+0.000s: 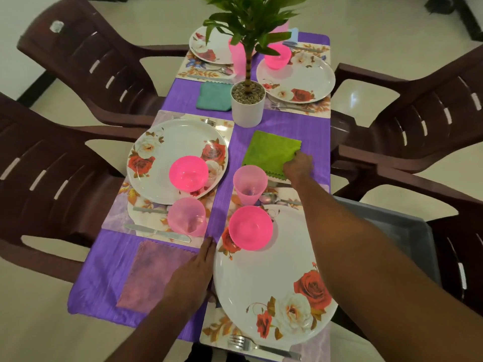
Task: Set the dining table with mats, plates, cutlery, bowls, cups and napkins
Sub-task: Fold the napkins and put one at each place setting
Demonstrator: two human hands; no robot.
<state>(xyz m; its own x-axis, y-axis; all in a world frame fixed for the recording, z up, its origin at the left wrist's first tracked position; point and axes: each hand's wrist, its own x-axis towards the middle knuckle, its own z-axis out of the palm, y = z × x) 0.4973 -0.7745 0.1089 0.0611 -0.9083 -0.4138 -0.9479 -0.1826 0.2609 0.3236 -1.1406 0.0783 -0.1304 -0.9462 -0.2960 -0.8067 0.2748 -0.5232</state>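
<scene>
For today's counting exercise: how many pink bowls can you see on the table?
3: one on the near right plate, one on the near left plate, one on the far right plate. Plant leaves may hide another.

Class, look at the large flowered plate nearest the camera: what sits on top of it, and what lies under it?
A pink bowl sits on the plate, near its far-left rim. Under the plate lies a floral mat, showing only at its edges; the mat's middle is covered.
</scene>
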